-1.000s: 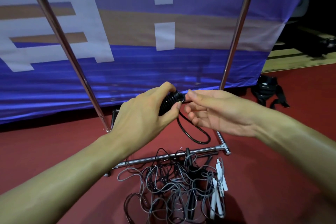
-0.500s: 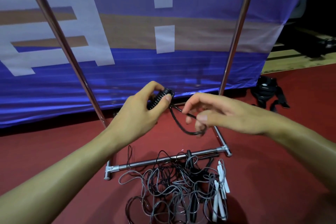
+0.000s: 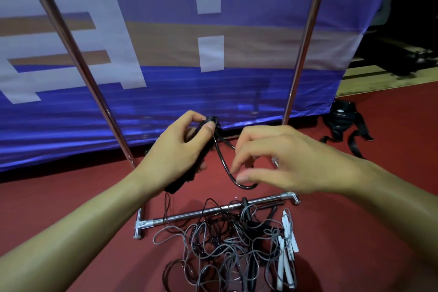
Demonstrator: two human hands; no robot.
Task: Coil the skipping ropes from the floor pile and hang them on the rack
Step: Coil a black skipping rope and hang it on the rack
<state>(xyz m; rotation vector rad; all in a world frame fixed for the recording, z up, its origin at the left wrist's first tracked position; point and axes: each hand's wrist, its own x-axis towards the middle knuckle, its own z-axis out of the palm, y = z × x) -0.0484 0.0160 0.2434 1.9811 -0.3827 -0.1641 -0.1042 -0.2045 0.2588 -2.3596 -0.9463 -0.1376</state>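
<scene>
My left hand (image 3: 180, 149) holds a black rope handle (image 3: 189, 163). My right hand (image 3: 272, 161) pinches its black cord (image 3: 222, 161) into a loop. I think I'm just starting. The tangled rope pile (image 3: 232, 244) lies on the floor by the rack (image 3: 213, 212).

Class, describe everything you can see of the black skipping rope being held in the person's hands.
The black skipping rope has a ribbed, dark handle, gripped upright and slightly tilted in the left hand, thumb near its top. A glossy, thin black cord leaves the handle's top and drops in a U-shaped loop, whose far side the right hand pinches. It hangs above the red floor, clear of the tangled pile.
</scene>
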